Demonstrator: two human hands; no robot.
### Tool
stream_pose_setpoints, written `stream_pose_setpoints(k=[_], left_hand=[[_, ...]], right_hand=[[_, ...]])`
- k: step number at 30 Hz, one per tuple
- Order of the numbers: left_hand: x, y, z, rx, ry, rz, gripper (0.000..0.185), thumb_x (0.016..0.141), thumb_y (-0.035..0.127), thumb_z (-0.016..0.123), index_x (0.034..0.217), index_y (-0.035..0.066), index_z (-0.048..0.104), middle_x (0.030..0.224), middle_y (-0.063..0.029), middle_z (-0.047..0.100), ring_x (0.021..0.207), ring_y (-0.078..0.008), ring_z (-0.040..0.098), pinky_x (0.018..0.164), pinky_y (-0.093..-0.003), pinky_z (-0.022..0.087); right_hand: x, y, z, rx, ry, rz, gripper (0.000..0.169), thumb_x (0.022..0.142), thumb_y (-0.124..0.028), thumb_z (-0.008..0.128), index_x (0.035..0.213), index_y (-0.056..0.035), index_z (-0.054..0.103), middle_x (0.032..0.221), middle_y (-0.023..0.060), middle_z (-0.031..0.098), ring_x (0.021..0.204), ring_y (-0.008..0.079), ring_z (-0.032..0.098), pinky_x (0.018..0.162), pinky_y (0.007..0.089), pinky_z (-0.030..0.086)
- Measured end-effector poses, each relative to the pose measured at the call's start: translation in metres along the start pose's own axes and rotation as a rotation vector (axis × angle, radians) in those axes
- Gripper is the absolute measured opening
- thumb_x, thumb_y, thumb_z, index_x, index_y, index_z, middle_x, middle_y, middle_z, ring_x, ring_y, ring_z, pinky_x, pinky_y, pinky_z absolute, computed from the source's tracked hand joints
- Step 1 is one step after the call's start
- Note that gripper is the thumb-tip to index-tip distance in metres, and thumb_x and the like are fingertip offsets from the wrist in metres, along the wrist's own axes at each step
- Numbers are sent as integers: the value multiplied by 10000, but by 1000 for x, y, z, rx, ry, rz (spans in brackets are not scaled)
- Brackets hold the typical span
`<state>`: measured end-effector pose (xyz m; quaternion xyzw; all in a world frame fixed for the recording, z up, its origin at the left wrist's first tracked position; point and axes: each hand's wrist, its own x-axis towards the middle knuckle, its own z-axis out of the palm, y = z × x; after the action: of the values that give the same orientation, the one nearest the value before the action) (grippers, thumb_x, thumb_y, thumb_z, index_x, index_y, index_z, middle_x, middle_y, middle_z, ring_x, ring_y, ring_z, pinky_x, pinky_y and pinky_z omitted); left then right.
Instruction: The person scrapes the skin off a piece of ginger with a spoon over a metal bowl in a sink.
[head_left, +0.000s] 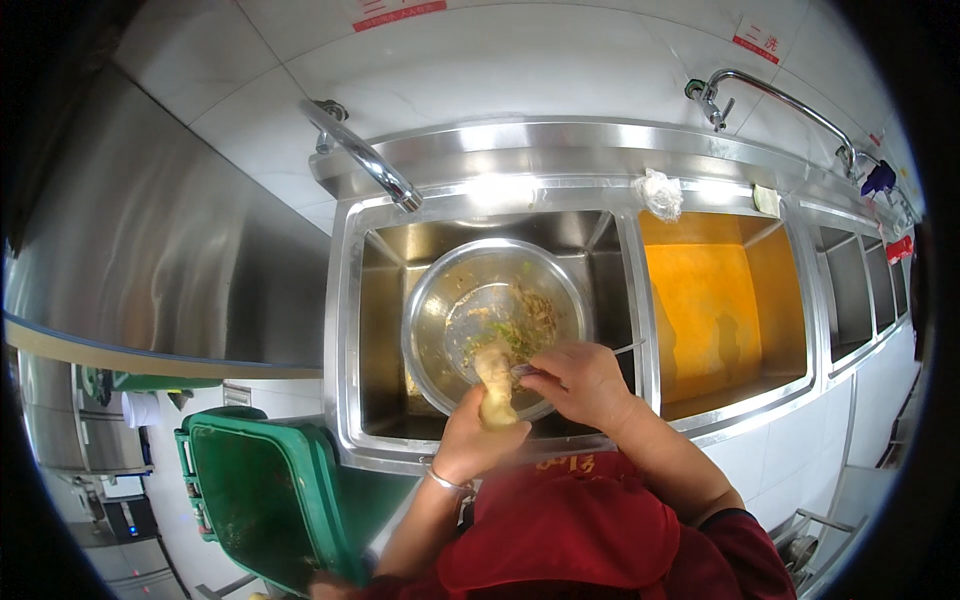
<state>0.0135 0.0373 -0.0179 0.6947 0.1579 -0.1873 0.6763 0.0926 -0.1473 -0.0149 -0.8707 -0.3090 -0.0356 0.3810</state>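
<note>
A piece of peeled ginger root (495, 381), pale yellow, is gripped in my left hand (480, 439) over the near rim of a round steel basin (427, 300). My right hand (581, 382) pinches a small metal tool (525, 370) whose tip meets the ginger's right side. A thin pale handle (630, 346) sticks out past the right hand; the fingers hide most of the tool, so its kind is unclear. Brown peel scraps (536, 315) and green bits (510, 330) lie in the basin. It sits inside the left steel sink (611, 262).
A chrome faucet (375, 169) reaches over the sink's back-left corner. An orange-looking sink basin (705, 300) adjoins on the right, with a crumpled plastic bag (660, 195) on its back ledge. To the left are a steel panel (187, 247) and an open green bin (322, 457).
</note>
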Motion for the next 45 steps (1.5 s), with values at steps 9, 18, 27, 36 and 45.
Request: stream_pose_setpoints(k=[9, 18, 27, 36, 45], left_hand=[[6, -11, -6, 13, -25, -51, 453, 766, 108, 764, 1159, 22, 555, 869, -4, 612, 715, -79, 575, 616, -241, 487], [7, -3, -5, -251, -156, -179, 424, 763, 33, 767, 1120, 34, 538, 816, -3, 583, 621, -92, 562, 538, -246, 457], [9, -16, -9, -19, -107, -108, 460, 764, 69, 767, 1163, 17, 542, 879, -4, 603, 744, -85, 569, 644, -247, 483], [8, -14, -3, -144, -148, -105, 406, 774, 37, 770, 1110, 35, 542, 811, -4, 589, 640, -84, 561, 547, -234, 446], [12, -17, 3, -270, -130, -120, 375, 769, 22, 739, 1087, 48, 543, 799, -6, 573, 623, -93, 550, 530, -241, 440]], right_hand=[[1, -10, 10, 57, -62, -6, 199, 837, -302, 706, 871, -111, 662, 734, 84, 652, 675, 299, 653, 582, 412, 510], [15, 9, -11, 77, -13, 226, 205, 844, -339, 707, 902, -143, 690, 761, 93, 669, 699, 299, 670, 586, 409, 518], [13, 16, -9, -135, -131, 265, 260, 866, -390, 671, 860, -131, 644, 802, 90, 679, 754, 320, 674, 618, 430, 526], [7, 26, -3, -111, -84, 318, 291, 866, -409, 672, 852, -119, 646, 760, 117, 665, 716, 359, 658, 589, 438, 514], [4, 15, 2, 104, -263, 377, 302, 852, -404, 675, 819, -107, 632, 724, 128, 655, 701, 353, 654, 612, 452, 514]])
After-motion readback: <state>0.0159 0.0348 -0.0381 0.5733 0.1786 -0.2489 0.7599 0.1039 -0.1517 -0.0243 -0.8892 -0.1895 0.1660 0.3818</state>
